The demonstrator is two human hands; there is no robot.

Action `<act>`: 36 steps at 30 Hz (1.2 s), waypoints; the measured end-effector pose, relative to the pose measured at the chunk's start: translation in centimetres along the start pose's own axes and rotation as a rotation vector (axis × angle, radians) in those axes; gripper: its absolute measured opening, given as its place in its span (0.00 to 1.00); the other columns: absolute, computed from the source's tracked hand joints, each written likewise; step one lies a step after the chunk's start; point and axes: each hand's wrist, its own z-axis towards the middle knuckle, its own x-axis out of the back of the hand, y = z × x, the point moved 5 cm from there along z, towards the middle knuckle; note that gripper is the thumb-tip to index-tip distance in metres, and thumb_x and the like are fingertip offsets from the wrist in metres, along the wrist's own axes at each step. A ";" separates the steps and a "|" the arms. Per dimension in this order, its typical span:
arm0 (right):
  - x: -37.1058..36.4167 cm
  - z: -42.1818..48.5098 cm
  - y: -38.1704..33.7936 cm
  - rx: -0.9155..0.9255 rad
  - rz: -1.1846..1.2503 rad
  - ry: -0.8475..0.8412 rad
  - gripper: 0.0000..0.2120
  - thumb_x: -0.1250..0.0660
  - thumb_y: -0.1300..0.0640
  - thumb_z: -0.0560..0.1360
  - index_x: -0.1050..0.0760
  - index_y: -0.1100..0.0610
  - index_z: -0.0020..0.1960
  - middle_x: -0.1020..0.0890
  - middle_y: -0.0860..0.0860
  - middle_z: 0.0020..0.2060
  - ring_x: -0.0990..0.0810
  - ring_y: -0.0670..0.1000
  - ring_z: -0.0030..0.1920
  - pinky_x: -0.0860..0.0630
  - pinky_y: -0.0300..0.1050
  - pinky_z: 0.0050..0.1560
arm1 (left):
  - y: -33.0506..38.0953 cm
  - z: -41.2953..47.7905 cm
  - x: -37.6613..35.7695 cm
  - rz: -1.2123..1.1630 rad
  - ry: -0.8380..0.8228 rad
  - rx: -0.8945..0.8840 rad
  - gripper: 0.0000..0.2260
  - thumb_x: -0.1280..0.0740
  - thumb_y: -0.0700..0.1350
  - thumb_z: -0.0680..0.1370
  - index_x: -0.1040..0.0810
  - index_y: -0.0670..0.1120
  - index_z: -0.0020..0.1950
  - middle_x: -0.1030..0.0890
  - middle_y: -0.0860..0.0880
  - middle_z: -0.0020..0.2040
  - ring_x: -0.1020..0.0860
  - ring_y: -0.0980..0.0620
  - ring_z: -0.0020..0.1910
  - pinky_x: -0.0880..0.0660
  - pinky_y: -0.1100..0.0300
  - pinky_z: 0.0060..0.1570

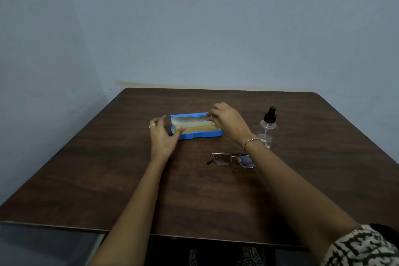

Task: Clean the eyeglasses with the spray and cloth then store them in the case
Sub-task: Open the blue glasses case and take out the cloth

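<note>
Blue plastic makes the glasses case [203, 135], which sits open in the middle of the brown wooden table [108, 168], with its lid standing up at the back. The 2 hands are at it, 1 at each end. The left hand [160, 138] is loose. Its fingers are spread in the air and only the thumb touches the case's near left corner. It wears a ring [152, 125]. The right hand [226, 121] has its fingers curled and pinches the right end of the lid. Something yellow-brown [194, 129] lies inside the case; I cannot tell if it is the cloth or the lining.

The eyeglasses [232, 158] lie on the table, nearer to the person than the case, and no hand touches them. They are just beside the right forearm, which covers their right edge. The spray bottle [267, 125] stands upright to the right of the right hand, close to the wrist with the bracelet [250, 141]. The wrist hides a bit of the bottle's bottom. A pale blue wall [216, 28] is behind the table.
</note>
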 end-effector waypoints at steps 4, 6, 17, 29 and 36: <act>-2.0 -0.5 0.1 -0.035 -0.116 -0.290 0.12 0.38 0.63 0.77 0.23 0.60 0.59 0.21 0.55 0.55 0.24 0.55 0.57 0.29 0.45 0.55 | 2.1 -0.8 0.9 0.101 0.161 -0.142 0.08 0.34 0.45 0.77 0.21 0.40 0.43 0.25 0.46 0.47 0.24 0.49 0.45 0.28 0.59 0.44; -3.0 -0.8 0.0 -0.043 -0.190 -0.357 0.17 0.37 0.71 0.73 0.23 0.60 0.59 0.22 0.55 0.56 0.23 0.56 0.57 0.26 0.48 0.56 | 3.2 -0.6 0.0 0.212 0.089 -0.226 0.07 0.35 0.41 0.77 0.20 0.40 0.44 0.23 0.46 0.45 0.23 0.49 0.44 0.31 0.62 0.42; -3.7 0.1 -0.2 -0.159 -0.273 -0.414 0.13 0.41 0.75 0.73 0.24 0.65 0.52 0.21 0.61 0.53 0.21 0.59 0.53 0.26 0.47 0.52 | 4.7 1.4 -3.3 0.835 -0.342 -0.292 0.09 0.41 0.31 0.75 0.25 0.37 0.53 0.23 0.39 0.55 0.23 0.41 0.54 0.27 0.53 0.50; -4.1 0.6 0.1 -0.242 -0.316 -0.449 0.06 0.37 0.71 0.75 0.23 0.65 0.50 0.19 0.61 0.51 0.20 0.60 0.53 0.25 0.50 0.52 | 4.4 2.1 -4.4 0.887 -0.407 -0.359 0.07 0.38 0.33 0.77 0.24 0.40 0.52 0.22 0.43 0.52 0.22 0.46 0.49 0.26 0.55 0.48; -4.1 0.6 -0.2 -0.207 -0.357 -0.419 0.11 0.38 0.74 0.72 0.24 0.65 0.52 0.20 0.61 0.52 0.21 0.60 0.53 0.25 0.50 0.51 | 4.7 2.3 -4.5 0.942 -0.459 -0.469 0.07 0.37 0.32 0.75 0.24 0.40 0.51 0.23 0.42 0.53 0.22 0.45 0.48 0.26 0.55 0.46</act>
